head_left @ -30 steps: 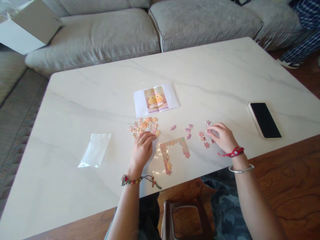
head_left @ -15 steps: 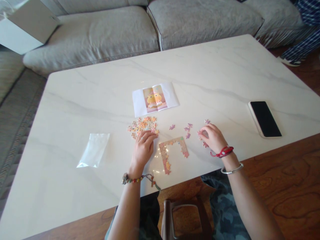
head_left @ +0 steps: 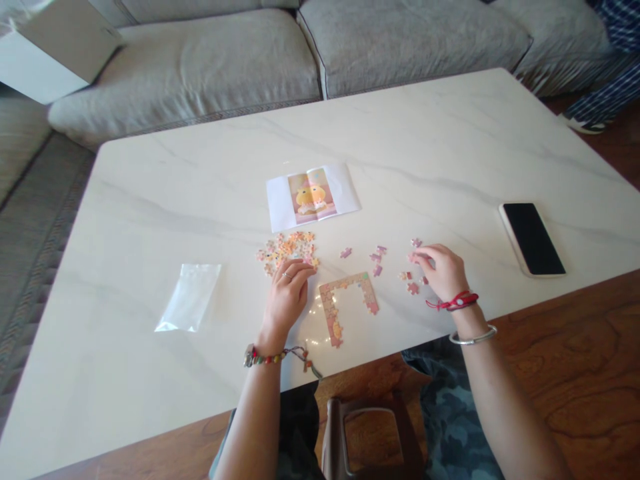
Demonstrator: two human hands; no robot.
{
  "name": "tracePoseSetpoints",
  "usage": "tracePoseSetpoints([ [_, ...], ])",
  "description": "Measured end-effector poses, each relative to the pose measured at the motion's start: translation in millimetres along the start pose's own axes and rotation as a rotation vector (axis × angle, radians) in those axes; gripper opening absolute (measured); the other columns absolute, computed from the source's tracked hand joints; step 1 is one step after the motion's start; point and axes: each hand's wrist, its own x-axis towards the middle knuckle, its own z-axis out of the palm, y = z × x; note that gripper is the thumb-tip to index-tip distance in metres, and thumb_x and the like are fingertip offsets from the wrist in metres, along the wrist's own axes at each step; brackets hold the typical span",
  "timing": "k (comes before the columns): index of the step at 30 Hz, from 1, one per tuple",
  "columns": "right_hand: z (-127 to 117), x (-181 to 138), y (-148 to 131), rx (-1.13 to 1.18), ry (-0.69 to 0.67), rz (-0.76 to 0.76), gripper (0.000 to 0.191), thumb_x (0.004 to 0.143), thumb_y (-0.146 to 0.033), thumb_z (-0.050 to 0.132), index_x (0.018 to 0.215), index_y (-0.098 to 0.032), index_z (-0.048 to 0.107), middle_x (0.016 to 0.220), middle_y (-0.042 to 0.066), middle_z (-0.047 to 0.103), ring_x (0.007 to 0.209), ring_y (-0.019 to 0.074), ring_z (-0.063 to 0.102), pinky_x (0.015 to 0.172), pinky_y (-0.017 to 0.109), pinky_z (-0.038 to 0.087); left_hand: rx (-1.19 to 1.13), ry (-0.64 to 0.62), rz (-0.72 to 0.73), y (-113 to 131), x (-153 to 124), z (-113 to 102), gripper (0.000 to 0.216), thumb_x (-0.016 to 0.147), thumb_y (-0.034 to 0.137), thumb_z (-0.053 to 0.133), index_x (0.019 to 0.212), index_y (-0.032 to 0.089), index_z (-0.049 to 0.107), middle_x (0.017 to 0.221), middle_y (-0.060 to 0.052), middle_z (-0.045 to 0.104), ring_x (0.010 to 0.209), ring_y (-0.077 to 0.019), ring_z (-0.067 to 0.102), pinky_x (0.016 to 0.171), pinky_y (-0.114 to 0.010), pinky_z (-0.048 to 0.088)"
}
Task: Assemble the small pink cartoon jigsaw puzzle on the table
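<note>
My right hand is closed in a pinch on a small pink puzzle piece, just above the tabletop. Around it lie a purple piece, a reddish piece and a few others, partly hidden by the fingers. My left hand rests at the near edge of a pile of orange and pastel puzzle pieces, its fingers loosely bent and the thumb apart; nothing shows in it. Between the hands sits a joined puzzle border with three sides. Several purple pieces lie behind it.
A creased sheet with a yellow character picture lies behind the pieces. On the marble-patterned table are a clear plastic bag at left and a phone at right. A sofa stands beyond; another person's leg shows at far right.
My right hand has moved a little right and away from me with the pink piece, uncovering pieces on the table. My left hand has stayed in place.
</note>
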Motion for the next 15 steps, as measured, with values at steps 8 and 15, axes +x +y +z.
tracePoseSetpoints([
  [8,-16,-2,22,0.008,-0.085,0.046,0.012,0.070,-0.018,0.054,0.079,-0.018,0.063,0.081,0.005,0.061,0.065,0.0162,0.056,0.067,0.032,0.048,-0.005,0.002,0.019,0,1,1,0.025,0.080,0.008,0.041,0.092,0.020,0.059,0.096,-0.005,0.059,0.103,-0.0191,0.048,0.092,-0.040,0.041],
  [15,-13,-6,7,0.135,-0.285,-0.080,0.012,0.069,-0.017,0.058,0.079,-0.022,0.064,0.084,0.003,0.060,0.075,0.0151,0.058,0.066,0.028,0.047,0.008,-0.018,0.035,0,2,4,0.025,0.079,0.008,0.041,0.092,0.020,0.058,0.097,-0.006,0.060,0.105,-0.0198,0.048,0.092,-0.041,0.041],
])
